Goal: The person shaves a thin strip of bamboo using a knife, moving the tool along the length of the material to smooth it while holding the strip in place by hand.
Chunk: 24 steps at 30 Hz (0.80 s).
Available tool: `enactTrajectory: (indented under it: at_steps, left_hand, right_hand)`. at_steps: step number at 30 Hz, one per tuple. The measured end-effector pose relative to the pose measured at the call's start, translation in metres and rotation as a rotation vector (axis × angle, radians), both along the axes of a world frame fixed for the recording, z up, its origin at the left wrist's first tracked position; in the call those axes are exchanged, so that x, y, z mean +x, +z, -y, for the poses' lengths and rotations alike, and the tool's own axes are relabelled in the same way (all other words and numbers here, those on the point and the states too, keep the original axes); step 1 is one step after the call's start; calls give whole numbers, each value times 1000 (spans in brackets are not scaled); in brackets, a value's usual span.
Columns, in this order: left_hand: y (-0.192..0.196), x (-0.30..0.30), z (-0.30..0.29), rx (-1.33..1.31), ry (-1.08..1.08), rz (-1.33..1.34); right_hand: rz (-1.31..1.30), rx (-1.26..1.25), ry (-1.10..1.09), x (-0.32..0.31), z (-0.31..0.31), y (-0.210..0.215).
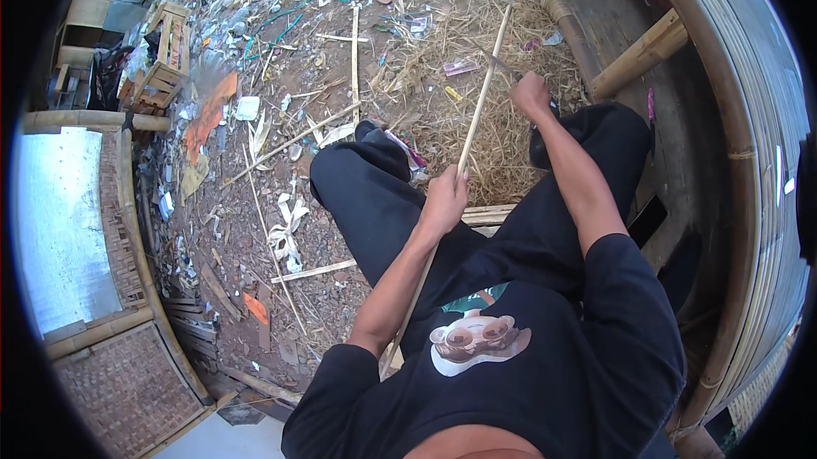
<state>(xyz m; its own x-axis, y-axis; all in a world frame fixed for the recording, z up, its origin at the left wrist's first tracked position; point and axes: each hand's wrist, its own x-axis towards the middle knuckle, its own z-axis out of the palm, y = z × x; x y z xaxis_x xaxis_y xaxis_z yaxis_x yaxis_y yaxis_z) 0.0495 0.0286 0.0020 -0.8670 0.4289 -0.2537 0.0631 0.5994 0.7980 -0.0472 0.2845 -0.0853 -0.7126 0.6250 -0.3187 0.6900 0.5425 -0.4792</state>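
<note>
A long, pale bamboo strip (483, 102) slants up from beside my left forearm, between my knees and out over the ground. My left hand (444, 202) is closed around it at about its middle. In my right hand (532, 96), closed as well, is a knife (497, 61). Its thin dark blade points to the upper left and crosses the strip near the far end; whether the edge touches the bamboo I cannot tell. The handle is hidden inside my fist. Dry straw-like shavings (502, 153) lie on the ground below both hands.
Loose bamboo strips (294, 144) lie on the littered soil to the left. A wooden crate (162, 63) stands at the far left, near a woven bamboo panel (128, 382). Close by on the right runs a bamboo-framed structure (740, 161) with a thick pole (642, 55) jutting out.
</note>
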Motion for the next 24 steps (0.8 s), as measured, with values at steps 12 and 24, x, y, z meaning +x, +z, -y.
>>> enactTrajectory:
  at_steps: [12,24]
  left_hand:
    - [-32,-41,-10,-90,35,-258]
    - [11,13,8,-110,-73,-216]
  right_hand:
    - [-9,-51,514,46,101,36]
    - [43,-10,126,16,19,-11]
